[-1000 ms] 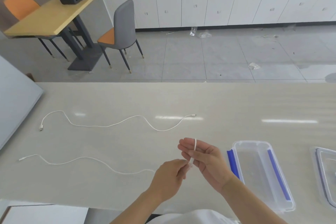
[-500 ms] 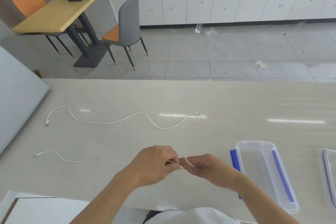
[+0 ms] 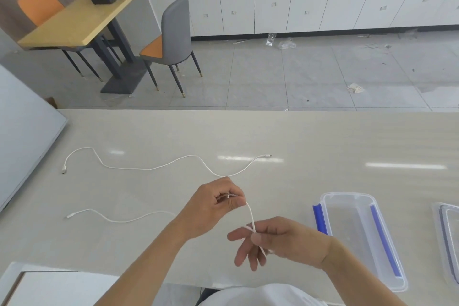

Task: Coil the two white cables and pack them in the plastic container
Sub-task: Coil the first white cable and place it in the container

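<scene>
Two white cables lie on the pale countertop. The far cable snakes loose across the middle, untouched. The near cable trails left from my hands, its plug end free on the counter. My left hand pinches this near cable between thumb and fingers. A taut stretch runs down to my right hand, where the cable is looped around the fingers and pinched by the thumb. The clear plastic container with blue clips stands open to the right of my right hand.
The container's lid lies at the right edge. A white board leans at the left, and a white box sits at the near left. Beyond the counter are a wooden table, chairs and white cabinets.
My left hand has risen and moved away from my right hand, drawing a stretch of the near cable taut. The cable's free end has slid closer along the counter.
</scene>
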